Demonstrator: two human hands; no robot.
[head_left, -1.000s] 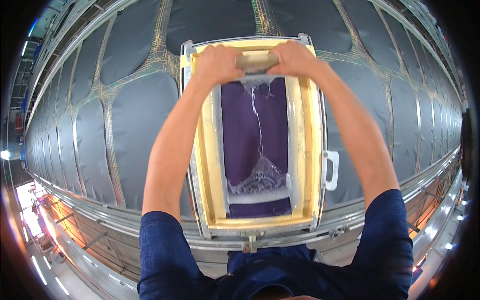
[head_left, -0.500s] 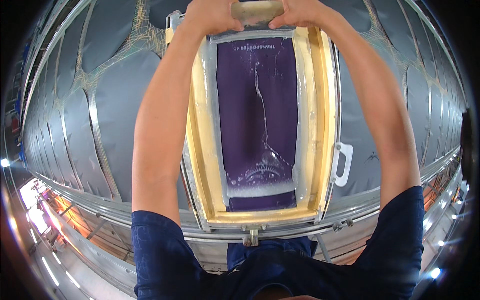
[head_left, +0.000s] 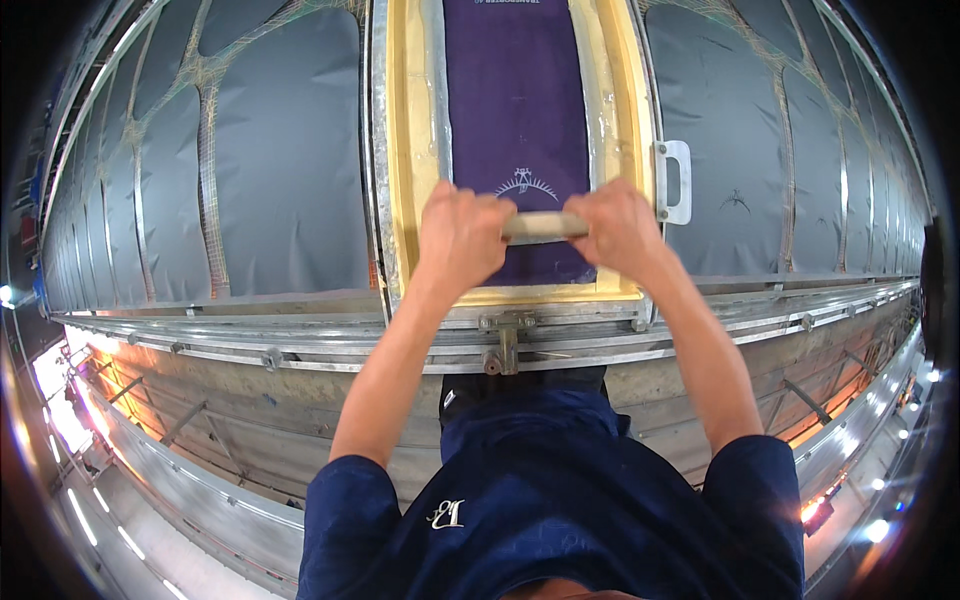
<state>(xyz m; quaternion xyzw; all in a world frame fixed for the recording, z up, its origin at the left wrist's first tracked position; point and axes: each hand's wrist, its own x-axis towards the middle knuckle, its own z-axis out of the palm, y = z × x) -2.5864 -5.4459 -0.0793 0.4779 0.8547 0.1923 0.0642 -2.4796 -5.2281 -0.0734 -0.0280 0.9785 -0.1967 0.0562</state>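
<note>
A squeegee [head_left: 545,226] with a pale handle lies across the near end of a printing screen, and both my hands grip it. My left hand [head_left: 462,238] is closed round its left end, my right hand [head_left: 617,225] round its right end. Beneath it the purple mesh [head_left: 516,105] runs away from me, with a white arched line design just beyond the handle. A yellow-lined screen frame [head_left: 408,130] surrounds the mesh. The squeegee's blade and whatever lies directly under it are hidden by the handle and my hands.
Dark grey fabric pieces [head_left: 285,150] lie on the long table on both sides of the screen. A white pull handle [head_left: 680,182] sticks out from the frame's right side. Metal rails [head_left: 300,345] with a clamp [head_left: 508,348] run along the table's near edge.
Both hands have brought the squeegee from the screen's far end to its near end. The clear streak and bubbly liquid on the mesh no longer show. The view has shifted.
</note>
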